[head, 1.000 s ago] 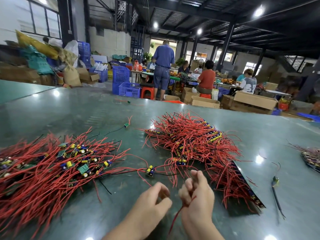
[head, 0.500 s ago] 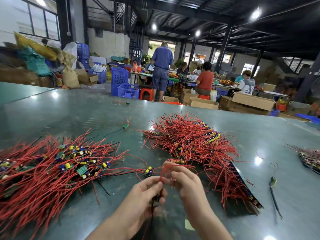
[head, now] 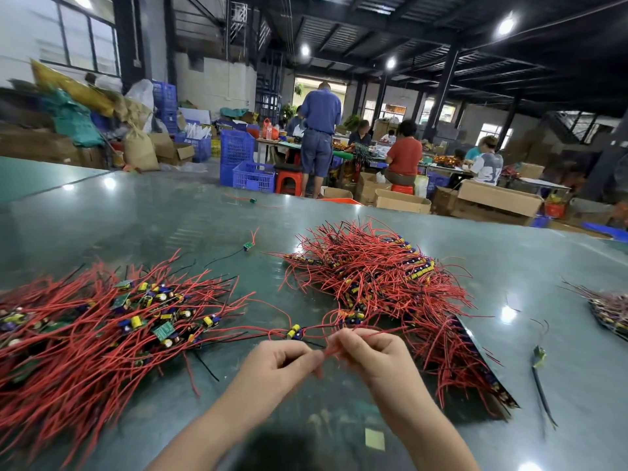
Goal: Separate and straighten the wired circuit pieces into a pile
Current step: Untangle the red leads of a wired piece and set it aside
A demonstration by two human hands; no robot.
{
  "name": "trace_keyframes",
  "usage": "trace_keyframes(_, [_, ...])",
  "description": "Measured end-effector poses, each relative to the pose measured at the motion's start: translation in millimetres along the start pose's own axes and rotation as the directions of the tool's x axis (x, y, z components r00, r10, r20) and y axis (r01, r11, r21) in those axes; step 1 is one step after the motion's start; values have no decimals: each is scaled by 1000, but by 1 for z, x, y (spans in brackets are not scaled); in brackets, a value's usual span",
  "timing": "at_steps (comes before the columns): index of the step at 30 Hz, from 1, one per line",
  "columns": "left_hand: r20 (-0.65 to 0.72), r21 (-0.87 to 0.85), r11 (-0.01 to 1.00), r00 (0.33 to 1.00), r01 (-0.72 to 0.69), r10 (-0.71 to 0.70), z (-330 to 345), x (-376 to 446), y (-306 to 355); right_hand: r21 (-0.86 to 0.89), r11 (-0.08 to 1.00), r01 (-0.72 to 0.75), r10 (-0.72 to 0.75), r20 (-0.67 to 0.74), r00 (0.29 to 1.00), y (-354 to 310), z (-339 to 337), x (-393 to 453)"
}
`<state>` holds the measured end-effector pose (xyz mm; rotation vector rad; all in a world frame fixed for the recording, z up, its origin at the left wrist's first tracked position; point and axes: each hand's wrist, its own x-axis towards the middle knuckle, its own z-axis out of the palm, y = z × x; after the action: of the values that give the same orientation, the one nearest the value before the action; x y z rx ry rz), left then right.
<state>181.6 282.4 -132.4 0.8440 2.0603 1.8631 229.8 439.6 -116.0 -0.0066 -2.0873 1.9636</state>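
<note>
I hold the left hand (head: pixel 283 360) and right hand (head: pixel 370 351) together just near-side of the tangled heap (head: pixel 377 283), fingertips of both pinching one red wire (head: pixel 334 346), apparently to pull it straight for the sorted pile (head: pixel 102 321) left of that heap.

A glossy green desk (head: pixel 136 212) carries a tangled heap of red wired pieces (head: pixel 384 287). Left of that heap lies a spread pile (head: pixel 85 331); beyond it, single pieces (head: pixel 247 246); right of it, another bundle (head: pixel 608 309) and a loose piece (head: pixel 538 353).
</note>
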Motion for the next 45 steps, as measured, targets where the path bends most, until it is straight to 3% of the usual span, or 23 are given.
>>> trace_keyframes(3, [-11,230,957,983,-177,184,-14,4,-8,152,980,-130,111,129,985,2,0,0])
trace_keyframes(6, [2,348,912,972,-219,233,-21,5,-15,185,968,-172,155,103,983,4,-1,2])
trace_keyframes(12, [40,326,910,966,-256,257,-28,1,-17,212,940,-266,217,230,949,3,-7,2])
trace_keyframes(24, [-63,315,919,962,-235,267,-38,-1,-19,231,921,-314,302,88,949,3,-21,8])
trace_keyframes(28, [-42,293,926,964,-238,261,-36,0,-20,217,918,-333,317,108,942,3,-24,8])
trace_keyframes(33, [-94,283,930,959,-233,269,-41,2,-22,245,916,-318,334,-24,942,2,-30,11])
trace_keyframes(39, [-69,275,934,964,-228,256,-37,2,-26,282,905,-318,340,-31,940,3,-28,12])
trace_keyframes(42, [-118,303,928,958,-216,261,-35,2,-25,322,916,-240,294,-129,947,6,-24,15])
trace_keyframes(45, [-259,346,924,931,-160,259,-33,6,-17,299,941,-159,247,-284,927,9,-23,16])
